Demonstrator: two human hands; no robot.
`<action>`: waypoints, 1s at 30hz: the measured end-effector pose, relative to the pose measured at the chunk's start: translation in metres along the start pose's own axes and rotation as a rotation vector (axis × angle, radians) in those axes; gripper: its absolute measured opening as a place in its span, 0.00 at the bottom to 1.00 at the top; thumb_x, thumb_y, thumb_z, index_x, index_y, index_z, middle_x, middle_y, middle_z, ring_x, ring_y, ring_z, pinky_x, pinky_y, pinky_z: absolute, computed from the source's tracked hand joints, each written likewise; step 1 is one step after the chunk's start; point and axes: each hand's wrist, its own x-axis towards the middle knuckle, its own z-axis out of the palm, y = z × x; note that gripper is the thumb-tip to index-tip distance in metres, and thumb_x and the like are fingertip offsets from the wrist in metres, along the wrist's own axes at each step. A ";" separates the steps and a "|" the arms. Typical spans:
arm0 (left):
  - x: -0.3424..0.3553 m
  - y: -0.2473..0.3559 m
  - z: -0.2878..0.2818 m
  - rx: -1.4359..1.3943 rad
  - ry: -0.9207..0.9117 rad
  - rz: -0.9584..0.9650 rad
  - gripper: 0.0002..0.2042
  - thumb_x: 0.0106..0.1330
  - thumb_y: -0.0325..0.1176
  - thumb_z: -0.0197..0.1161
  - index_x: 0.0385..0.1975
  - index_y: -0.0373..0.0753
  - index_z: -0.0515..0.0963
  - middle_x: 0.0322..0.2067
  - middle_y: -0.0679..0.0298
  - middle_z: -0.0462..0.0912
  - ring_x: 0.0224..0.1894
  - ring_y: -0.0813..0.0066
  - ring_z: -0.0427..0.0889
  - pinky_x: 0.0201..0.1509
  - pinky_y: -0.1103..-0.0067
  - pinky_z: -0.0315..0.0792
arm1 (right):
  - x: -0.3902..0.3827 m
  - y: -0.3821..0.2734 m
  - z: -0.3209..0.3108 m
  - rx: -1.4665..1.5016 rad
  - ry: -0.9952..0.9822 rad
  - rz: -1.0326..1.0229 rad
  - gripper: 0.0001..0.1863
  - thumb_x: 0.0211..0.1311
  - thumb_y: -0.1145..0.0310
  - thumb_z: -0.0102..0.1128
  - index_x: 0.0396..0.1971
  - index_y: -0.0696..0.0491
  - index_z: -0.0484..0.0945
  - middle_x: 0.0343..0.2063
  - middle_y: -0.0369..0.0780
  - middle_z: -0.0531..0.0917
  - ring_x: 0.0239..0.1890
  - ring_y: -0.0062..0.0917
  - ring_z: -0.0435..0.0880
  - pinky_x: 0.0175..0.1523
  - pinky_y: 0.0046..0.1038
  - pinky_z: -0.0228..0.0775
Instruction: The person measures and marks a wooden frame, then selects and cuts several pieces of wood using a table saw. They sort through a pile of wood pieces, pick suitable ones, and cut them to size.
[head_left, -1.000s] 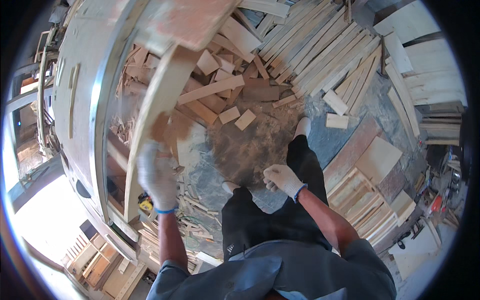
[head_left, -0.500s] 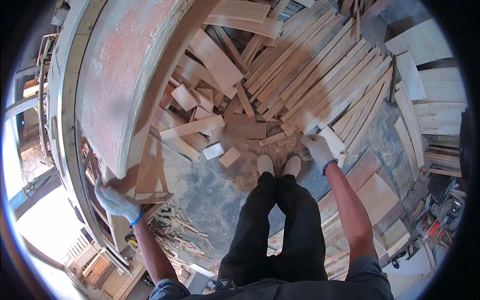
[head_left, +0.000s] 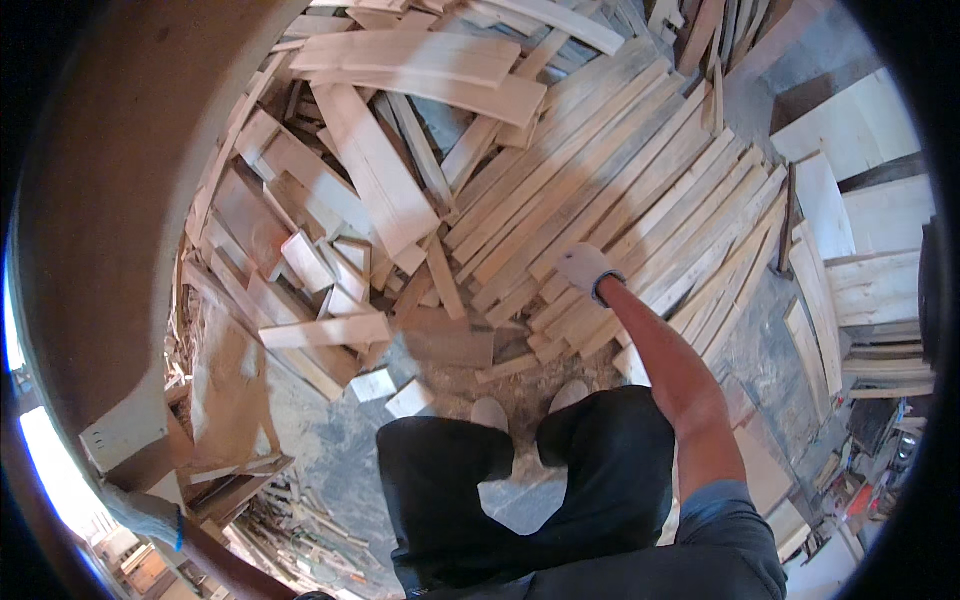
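My right hand [head_left: 583,270], in a pale work glove with a dark-edged cuff, is over the near ends of a row of long wooden strips [head_left: 610,190]. Its back faces up and hides the fingers, so I cannot see whether it grips a strip. At the lower left, my left hand [head_left: 145,515], gloved with a blue cuff, is by the lower corner of a large workbench [head_left: 100,230]. Its fingers are dim and partly lost against the bench, and their grip is unclear.
Loose boards [head_left: 375,170] and offcuts [head_left: 325,332] are heaped left of the strips. Two small blocks [head_left: 372,385] lie before my knees. Thin scraps [head_left: 300,530] gather at the lower left. Pale panels [head_left: 880,220] stand at the right. Sawdust covers the floor by my shoes.
My knees have bent and my view has come lower. The right hand has moved forward and left over the strips. My left hand appears farther down and left; the bench edge looms larger.
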 end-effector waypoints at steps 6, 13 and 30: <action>0.012 -0.029 0.015 -0.047 0.042 0.045 0.26 0.78 0.49 0.41 0.62 0.36 0.75 0.60 0.49 0.77 0.63 0.53 0.75 0.68 0.65 0.66 | 0.058 0.067 -0.061 -0.227 0.306 0.066 0.22 0.61 0.52 0.55 0.38 0.56 0.86 0.41 0.54 0.85 0.47 0.49 0.84 0.53 0.45 0.75; 0.025 -0.049 0.026 -0.232 0.052 -0.057 0.24 0.78 0.46 0.40 0.61 0.39 0.77 0.57 0.52 0.79 0.60 0.58 0.77 0.65 0.67 0.67 | 0.067 0.100 -0.030 -0.048 0.477 0.131 0.27 0.66 0.46 0.51 0.42 0.57 0.84 0.43 0.56 0.84 0.49 0.51 0.82 0.56 0.47 0.72; 0.038 -0.040 0.023 -0.119 0.202 -0.030 0.24 0.74 0.43 0.46 0.52 0.27 0.79 0.47 0.45 0.84 0.49 0.59 0.82 0.55 0.68 0.72 | 0.102 0.131 -0.023 -0.284 0.473 -0.012 0.25 0.68 0.53 0.48 0.33 0.61 0.84 0.34 0.54 0.85 0.40 0.51 0.84 0.48 0.49 0.73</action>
